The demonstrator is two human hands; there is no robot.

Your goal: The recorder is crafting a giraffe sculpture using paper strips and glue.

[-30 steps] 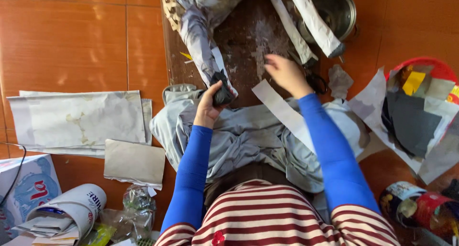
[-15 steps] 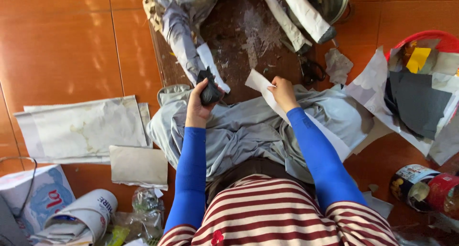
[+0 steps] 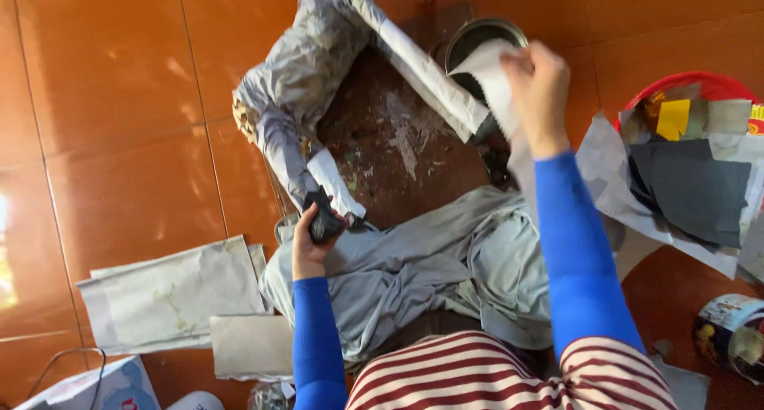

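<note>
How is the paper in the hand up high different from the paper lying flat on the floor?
The paper strip is narrow, white and lifted by the right hand over the metal pot. The floor sheets are wide, stained and lie flat near the left hand. Both are pale paper.

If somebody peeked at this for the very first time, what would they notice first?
Probably the two bright blue sleeves reaching up the middle over shiny orange floor tiles. The right hand lifts a white paper strip near a metal pot at the top, while the left hand grips a small black thing. A red basket of paper scraps sits at the right.
</note>
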